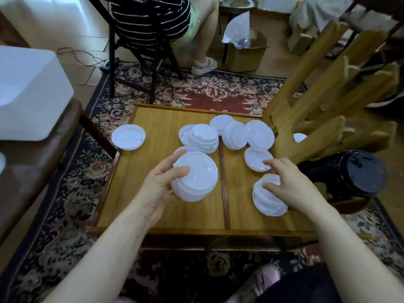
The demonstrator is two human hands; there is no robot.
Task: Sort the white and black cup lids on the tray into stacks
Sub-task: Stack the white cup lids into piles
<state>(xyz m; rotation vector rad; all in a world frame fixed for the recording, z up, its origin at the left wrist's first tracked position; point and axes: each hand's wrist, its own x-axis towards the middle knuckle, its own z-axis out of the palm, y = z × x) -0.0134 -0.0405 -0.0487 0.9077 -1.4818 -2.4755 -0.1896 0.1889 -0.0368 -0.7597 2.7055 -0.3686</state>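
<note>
My left hand [157, 184] grips a stack of white lids [196, 178] just above the wooden tray [153, 132]. My right hand [290, 182] has its fingers curled over a second, leaning stack of white lids [265, 199] at the tray's right side. Loose white lids [255, 159] and small piles [204, 137] lie across the far half of the tray. One white lid [128, 137] sits on the carpet left of the tray. A stack of black lids [358, 171] lies on its side to the right, off the tray.
A wooden rack [328, 106] lies tipped over at the tray's right edge. A person sits on a black chair [140, 40] beyond the tray. A white box [28, 92] rests on a brown seat at left. A cardboard box [244, 55] stands behind.
</note>
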